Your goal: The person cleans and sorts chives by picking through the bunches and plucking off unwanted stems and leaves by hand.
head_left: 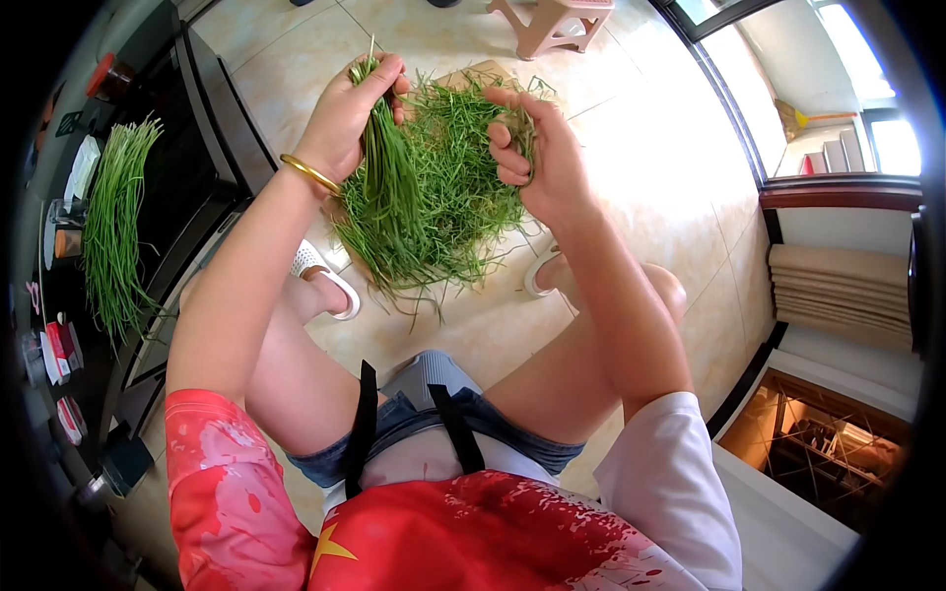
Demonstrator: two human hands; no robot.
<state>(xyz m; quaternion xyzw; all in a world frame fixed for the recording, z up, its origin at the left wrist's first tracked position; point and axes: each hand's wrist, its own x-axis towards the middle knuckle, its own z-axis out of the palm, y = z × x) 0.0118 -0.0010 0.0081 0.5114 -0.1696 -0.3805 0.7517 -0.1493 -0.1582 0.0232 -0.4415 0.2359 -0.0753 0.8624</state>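
Note:
My left hand [347,110] is closed around a bunch of garlic chives [391,177], whose long green leaves hang down toward me. A gold bangle [309,173] circles that wrist. To the right, my right hand [537,148] has its fingers curled in, with a few thin, wilted-looking strands [525,138] between them. Below both hands a loose heap of green chive leaves [453,163] spreads over the floor, on what looks like a piece of cardboard [485,71] showing at the far edge.
A second bundle of chives [116,227] lies on the dark cabinet [168,197] at left, beside small boxes and jars. A pink plastic stool [554,25] stands on the tiled floor [670,148] ahead. My white shoes [340,294] flank the heap. A window and folded curtain [838,295] are at right.

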